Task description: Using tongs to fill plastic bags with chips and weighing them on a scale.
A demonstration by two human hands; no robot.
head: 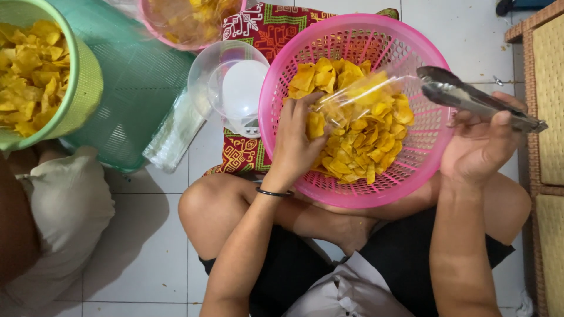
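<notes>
A pink plastic basket (352, 41) rests on my crossed legs and holds a heap of yellow chips (364, 141). My left hand (296, 144) reaches into the basket and pinches the mouth of a clear plastic bag (367, 94) that lies over the chips with some chips inside. My right hand (479, 144) is at the basket's right rim, closed around metal tongs (470, 97) whose tips point left over the bag.
A small kitchen scale with a clear bowl (232, 85) stands on a patterned red cloth (267, 29). A green basket of chips (35, 70) and a teal basket (138, 82) sit at left beside another person's knee (53, 205). Woven furniture (549, 117) lines the right edge.
</notes>
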